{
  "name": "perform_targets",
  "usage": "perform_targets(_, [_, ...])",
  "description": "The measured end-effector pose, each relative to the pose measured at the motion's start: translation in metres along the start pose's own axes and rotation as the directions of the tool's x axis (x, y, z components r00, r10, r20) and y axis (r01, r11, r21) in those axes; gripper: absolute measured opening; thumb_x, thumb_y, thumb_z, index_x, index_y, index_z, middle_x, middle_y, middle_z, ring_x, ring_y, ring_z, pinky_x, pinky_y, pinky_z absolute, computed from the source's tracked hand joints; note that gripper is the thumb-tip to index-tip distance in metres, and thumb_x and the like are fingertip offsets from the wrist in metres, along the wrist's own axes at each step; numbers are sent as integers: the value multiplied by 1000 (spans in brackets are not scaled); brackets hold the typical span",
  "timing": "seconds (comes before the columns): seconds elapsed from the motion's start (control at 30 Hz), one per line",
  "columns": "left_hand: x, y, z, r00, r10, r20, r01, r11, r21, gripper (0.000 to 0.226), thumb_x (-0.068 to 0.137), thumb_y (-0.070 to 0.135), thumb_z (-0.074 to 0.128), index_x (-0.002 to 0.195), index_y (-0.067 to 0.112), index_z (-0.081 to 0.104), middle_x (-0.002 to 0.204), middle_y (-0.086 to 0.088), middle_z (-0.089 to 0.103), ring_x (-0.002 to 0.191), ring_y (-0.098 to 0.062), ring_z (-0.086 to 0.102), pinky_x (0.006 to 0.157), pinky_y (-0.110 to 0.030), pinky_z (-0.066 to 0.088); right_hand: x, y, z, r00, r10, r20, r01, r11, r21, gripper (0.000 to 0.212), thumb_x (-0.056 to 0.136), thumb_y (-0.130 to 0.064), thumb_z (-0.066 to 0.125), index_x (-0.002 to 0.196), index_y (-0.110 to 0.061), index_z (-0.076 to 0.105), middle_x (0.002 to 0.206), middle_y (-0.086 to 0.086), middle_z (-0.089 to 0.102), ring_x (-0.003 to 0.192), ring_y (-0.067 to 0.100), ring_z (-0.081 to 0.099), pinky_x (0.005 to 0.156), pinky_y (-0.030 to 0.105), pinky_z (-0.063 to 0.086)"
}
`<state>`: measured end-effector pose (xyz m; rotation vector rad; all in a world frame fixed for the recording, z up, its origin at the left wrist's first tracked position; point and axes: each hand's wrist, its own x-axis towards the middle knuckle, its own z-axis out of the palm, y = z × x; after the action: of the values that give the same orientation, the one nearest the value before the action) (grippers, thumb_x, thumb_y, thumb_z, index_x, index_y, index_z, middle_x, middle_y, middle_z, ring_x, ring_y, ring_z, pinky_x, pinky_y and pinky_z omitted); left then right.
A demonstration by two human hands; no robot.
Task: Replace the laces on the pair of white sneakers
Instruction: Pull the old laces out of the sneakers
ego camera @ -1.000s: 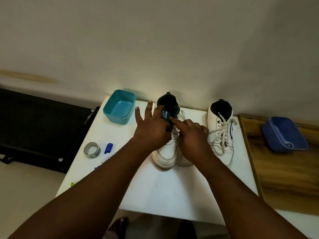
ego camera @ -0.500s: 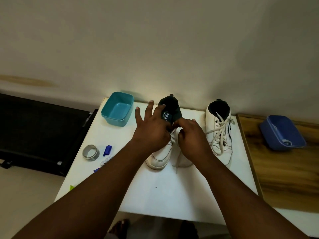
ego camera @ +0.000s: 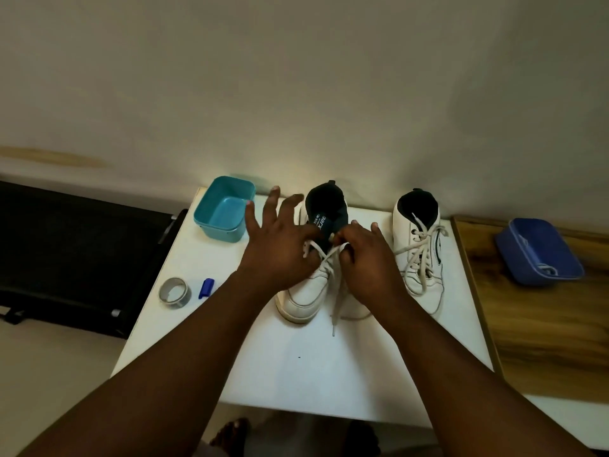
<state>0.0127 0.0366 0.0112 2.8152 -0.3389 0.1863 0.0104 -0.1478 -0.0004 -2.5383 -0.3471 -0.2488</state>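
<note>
Two white high-top sneakers stand on a white table (ego camera: 296, 374), toes toward me. The left sneaker (ego camera: 304, 296) has a dark tongue sticking up. My left hand (ego camera: 280, 245) rests on its left side, three fingers spread, thumb and forefinger pinching one end of its white lace (ego camera: 336, 301). My right hand (ego camera: 369, 258) pinches the lace on the right side near the upper eyelets. A loose lace end trails off the toe onto the table. The right sneaker (ego camera: 421, 258) stands untouched with its white lace threaded and loose at the top.
A teal tub (ego camera: 224, 209) sits at the table's back left. A roll of grey tape (ego camera: 174, 292) and a blue cap (ego camera: 207, 287) lie near the left edge. A blue tray (ego camera: 537, 252) rests on a wooden surface to the right. A dark bench stands left of the table.
The lace has come looser from the left sneaker: a crossed stretch now shows between my hands and a free end trails onto the table. The sneaker's toe has swung slightly left.
</note>
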Motion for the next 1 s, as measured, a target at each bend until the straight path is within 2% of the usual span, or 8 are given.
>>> perform_targets(0.23, [2,7,-4,989,54,139,-48,998,-46,28,86,59,64,109,46,73,162,6,27,156,-27,-10,118,-64,-14,-3,-2,0,1000,7,-7,-7,999,40,17,98,-10,51,102,-17,66,99,2,69,99,20,60,115,33,27])
perform_targets(0.37, [3,2,-3,975,36,218,15,973,-231,15,84,52,70,96,45,74,157,11,34,156,-20,-3,121,-59,-10,-4,-9,1,993,95,-66,-89,992,87,12,101,-29,61,97,-22,69,93,-7,69,88,10,52,80,34,42])
perform_targets(0.5, [12,-17,-26,968,-214,-130,149,910,-386,16,74,51,56,69,36,61,123,9,63,127,-24,50,106,-51,40,-3,-10,-1,986,143,-91,-139,989,47,7,96,-21,67,95,-21,74,91,-5,73,89,20,56,84,37,44])
perform_targets(0.6, [10,-30,-27,870,-428,-245,386,900,-202,38,76,48,45,87,20,69,114,-7,64,115,-33,58,98,-52,47,-4,-13,-4,983,137,-119,-135,990,26,8,94,-18,68,90,-18,75,85,-3,73,82,20,58,87,37,45])
perform_targets(0.7, [2,-19,-13,965,-258,-43,254,965,-70,50,80,44,55,129,32,58,157,-11,34,153,-40,14,119,-69,8,-3,-15,-4,982,157,-108,-151,987,55,10,95,-19,67,89,-19,75,86,-4,73,88,19,58,82,39,48])
perform_targets(0.8, [0,0,-5,995,73,62,-78,994,76,41,83,53,53,122,44,64,167,-2,18,156,-34,-10,118,-69,-9,-2,-16,-5,983,158,-95,-154,987,54,10,96,-18,67,92,-18,76,88,-3,73,91,19,58,84,40,49])
perform_targets(0.93, [3,5,-2,979,100,178,-109,993,39,22,94,53,59,108,45,72,164,7,26,156,-30,-9,118,-69,-9,-3,-13,-3,984,137,-114,-130,989,66,10,94,-13,68,94,-17,77,91,-3,74,87,14,58,103,43,45])
perform_targets(1.0, [5,-2,-3,995,79,55,-77,996,-33,19,93,46,58,101,39,74,150,9,43,156,-31,9,119,-70,3,-2,-11,-3,985,133,-113,-128,990,50,11,94,-14,68,95,-18,78,91,-3,75,87,15,59,109,43,42])
